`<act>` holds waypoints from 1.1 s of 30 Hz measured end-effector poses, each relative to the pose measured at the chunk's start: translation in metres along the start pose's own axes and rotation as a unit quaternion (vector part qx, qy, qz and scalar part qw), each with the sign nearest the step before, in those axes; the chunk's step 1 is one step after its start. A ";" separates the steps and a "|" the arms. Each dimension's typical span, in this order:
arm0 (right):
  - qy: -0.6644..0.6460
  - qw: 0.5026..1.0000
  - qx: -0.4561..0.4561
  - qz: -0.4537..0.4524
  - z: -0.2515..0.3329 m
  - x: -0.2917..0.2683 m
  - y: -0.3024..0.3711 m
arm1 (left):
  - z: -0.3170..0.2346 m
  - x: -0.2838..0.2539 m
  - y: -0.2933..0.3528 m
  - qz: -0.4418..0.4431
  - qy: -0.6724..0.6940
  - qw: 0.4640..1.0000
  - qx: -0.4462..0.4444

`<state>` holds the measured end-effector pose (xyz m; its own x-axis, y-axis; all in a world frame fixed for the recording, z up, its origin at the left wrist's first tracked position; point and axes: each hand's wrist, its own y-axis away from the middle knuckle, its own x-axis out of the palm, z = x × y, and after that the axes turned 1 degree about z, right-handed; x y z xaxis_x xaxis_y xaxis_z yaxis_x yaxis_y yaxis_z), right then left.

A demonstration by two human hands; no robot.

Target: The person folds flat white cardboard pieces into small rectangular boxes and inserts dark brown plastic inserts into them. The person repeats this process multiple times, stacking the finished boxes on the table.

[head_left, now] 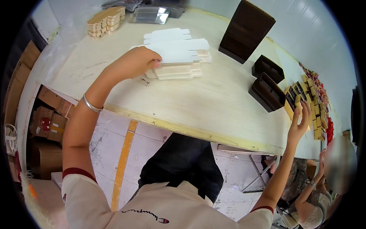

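At the left of the table, my left hand pinches the near left edge of a white carton blank, its fingers closed. This blank lies on top of a stack of flat blanks. My right hand is stretched out to the right, thumb and fingers curved around a small yellow box. That box sits at a dark tray with more yellow boxes, and the fingertips partly hide it.
Two dark brown trays and a tall stack of dark trays stand on the table. Rows of yellow boxes lie at far right. Tan blanks are stacked far left. Another person sits at lower right. Cardboard boxes lie below the table.
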<state>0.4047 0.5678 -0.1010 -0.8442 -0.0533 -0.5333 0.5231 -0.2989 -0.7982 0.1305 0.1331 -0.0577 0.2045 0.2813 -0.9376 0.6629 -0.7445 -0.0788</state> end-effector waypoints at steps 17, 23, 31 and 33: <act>-0.046 0.997 -0.051 0.015 0.056 -0.021 0.035 | -0.029 -0.003 0.019 -0.390 -0.102 0.879 0.255; -0.115 0.937 -0.319 0.087 0.120 -0.017 0.077 | -0.116 0.078 0.072 -0.258 -0.001 0.869 0.423; -0.168 0.965 -0.010 0.201 0.149 0.005 0.118 | -0.132 0.114 0.049 0.000 0.180 0.975 0.132; -0.086 0.970 -0.164 0.160 0.151 0.012 0.108 | -0.134 0.118 0.045 -0.161 0.023 0.950 0.267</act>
<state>0.4334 0.3912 -0.1512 -0.6252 -0.2593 -0.7361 0.7466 0.0762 -0.6609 0.2810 0.2145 -0.1263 0.0923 0.5631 -0.8212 0.2381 -0.8133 -0.5309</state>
